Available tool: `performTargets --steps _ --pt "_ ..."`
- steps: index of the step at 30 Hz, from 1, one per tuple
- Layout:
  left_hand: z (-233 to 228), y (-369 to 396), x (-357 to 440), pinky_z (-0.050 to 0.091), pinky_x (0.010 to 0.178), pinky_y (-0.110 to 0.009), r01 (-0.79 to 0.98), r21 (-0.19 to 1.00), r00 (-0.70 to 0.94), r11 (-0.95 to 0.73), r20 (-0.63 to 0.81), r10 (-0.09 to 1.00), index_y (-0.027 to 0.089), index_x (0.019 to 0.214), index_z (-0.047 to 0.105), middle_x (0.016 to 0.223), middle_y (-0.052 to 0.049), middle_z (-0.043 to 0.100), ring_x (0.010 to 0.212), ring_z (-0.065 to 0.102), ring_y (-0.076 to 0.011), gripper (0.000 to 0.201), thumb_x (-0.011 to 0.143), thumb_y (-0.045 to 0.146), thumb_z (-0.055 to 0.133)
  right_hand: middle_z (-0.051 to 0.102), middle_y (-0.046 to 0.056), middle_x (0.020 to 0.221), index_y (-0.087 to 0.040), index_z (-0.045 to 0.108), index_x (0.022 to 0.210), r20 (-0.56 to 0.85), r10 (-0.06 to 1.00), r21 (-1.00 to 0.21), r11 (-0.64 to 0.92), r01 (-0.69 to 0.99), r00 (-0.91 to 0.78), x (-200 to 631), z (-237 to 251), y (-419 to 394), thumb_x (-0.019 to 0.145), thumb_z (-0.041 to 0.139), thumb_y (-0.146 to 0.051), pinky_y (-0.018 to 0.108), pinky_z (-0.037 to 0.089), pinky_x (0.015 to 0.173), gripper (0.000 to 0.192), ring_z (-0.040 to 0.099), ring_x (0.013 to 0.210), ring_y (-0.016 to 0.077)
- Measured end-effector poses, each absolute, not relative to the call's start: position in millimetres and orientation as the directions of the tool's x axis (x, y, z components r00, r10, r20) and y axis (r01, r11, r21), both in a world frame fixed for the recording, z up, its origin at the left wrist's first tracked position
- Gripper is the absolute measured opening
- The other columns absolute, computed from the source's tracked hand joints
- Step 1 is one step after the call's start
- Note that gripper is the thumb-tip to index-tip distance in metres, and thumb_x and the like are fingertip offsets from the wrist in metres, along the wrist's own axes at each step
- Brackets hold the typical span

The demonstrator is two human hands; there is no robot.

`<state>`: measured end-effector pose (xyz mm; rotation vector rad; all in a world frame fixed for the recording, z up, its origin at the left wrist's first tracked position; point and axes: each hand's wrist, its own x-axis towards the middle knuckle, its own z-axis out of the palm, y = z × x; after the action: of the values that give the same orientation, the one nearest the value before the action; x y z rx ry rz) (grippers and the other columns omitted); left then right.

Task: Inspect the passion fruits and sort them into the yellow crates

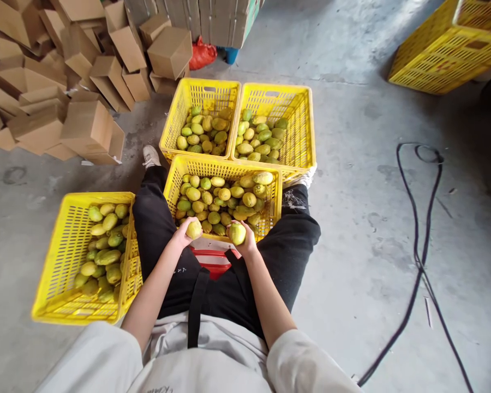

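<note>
My left hand [181,236] is closed around a yellow-green oval fruit [193,230], which looks like a small papaya. In my right hand [249,238] sits a paler green fruit [237,234] of the same sort, fingers curled about it. Both hands are held above the near edge of a yellow slatted crate [277,199] between my legs. That crate is heaped with similar fruits [224,194]. Two more yellow crates touch its far side, the left one [172,117] and the right one [305,123], each partly filled with fruit.
Beside my left leg stands another yellow crate [57,262] with fruit along its right side. Cardboard boxes [88,125] lie heaped at the upper left, near a red bag [203,53]. A black cable [416,240] loops over the floor at right. Yellow crates [437,60] stand upper right.
</note>
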<state>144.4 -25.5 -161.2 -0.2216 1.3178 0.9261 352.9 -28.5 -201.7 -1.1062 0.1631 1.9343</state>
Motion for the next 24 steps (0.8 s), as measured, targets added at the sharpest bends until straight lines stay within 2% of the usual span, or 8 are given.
performTargets --steps 3,8,11,16,20,24 --pt "-160.0 -23.6 143.4 0.054 0.054 -0.026 -0.691 0.341 -0.032 0.638 -0.896 0.444 0.012 0.079 0.058 0.064 -0.001 0.059 0.055 0.059 -0.0123 0.011 0.084 0.023 0.059 0.068 0.006 0.066 -0.017 0.06 0.076 -0.78 0.577 -0.228 -0.621 -0.75 -0.241 351.6 -199.9 -27.4 0.085 0.052 -0.038 0.024 0.054 0.053 0.024 0.065 0.062 0.0153" --pt "-159.9 -23.5 144.6 0.054 0.055 -0.026 -0.662 0.329 0.024 0.673 -0.889 0.457 0.013 0.083 0.06 0.066 -0.004 0.061 0.058 0.062 -0.0139 0.018 0.088 0.029 0.054 0.065 0.001 0.065 -0.02 0.057 0.074 -0.844 0.517 -0.209 -0.563 -0.8 -0.144 349.9 -198.4 -25.3 0.082 0.06 -0.042 0.028 0.059 0.062 0.023 0.064 0.062 0.014" --pt "-159.9 -23.9 144.8 0.055 0.057 -0.028 -0.659 0.332 0.026 0.675 -0.887 0.461 0.014 0.083 0.06 0.069 -0.005 0.063 0.059 0.063 -0.0144 0.018 0.089 0.029 0.053 0.064 -0.004 0.067 -0.022 0.056 0.075 -0.831 0.544 -0.237 -0.531 -0.814 -0.114 347.9 -197.4 -25.8 0.076 0.069 -0.037 0.027 0.06 0.066 0.02 0.062 0.061 0.0116" --pt "-159.9 -23.6 144.1 0.056 0.058 -0.028 -0.672 0.324 0.016 0.666 -0.893 0.45 0.014 0.084 0.06 0.071 -0.004 0.064 0.061 0.064 -0.0146 0.019 0.089 0.03 0.052 0.066 -0.002 0.076 -0.02 0.059 0.079 -0.78 0.611 -0.311 -0.569 -0.761 -0.138 342.9 -196.4 -29.2 0.069 0.074 -0.025 0.024 0.059 0.068 0.019 0.063 0.07 0.011" --pt "-160.5 -23.7 143.5 0.056 0.058 -0.029 -0.68 0.323 0.006 0.658 -0.895 0.445 0.014 0.084 0.06 0.07 -0.004 0.064 0.061 0.064 -0.0148 0.018 0.089 0.03 0.053 0.066 0.0 0.073 -0.02 0.059 0.08 -0.797 0.573 -0.3 -0.651 -0.697 -0.192 345.8 -197.5 -29.5 0.072 0.069 -0.036 0.028 0.058 0.062 0.02 0.064 0.067 0.0146" --pt "-161.7 -23.9 141.8 0.056 0.058 -0.029 -0.71 0.287 0.031 0.643 -0.9 0.436 0.013 0.084 0.06 0.071 -0.005 0.065 0.062 0.065 -0.0149 0.018 0.087 0.029 0.054 0.065 0.006 0.066 -0.018 0.061 0.08 -0.804 0.546 -0.267 -0.684 -0.679 -0.233 351.7 -201.0 -27.5 0.079 0.053 -0.05 0.03 0.055 0.054 0.032 0.063 0.063 0.0188"
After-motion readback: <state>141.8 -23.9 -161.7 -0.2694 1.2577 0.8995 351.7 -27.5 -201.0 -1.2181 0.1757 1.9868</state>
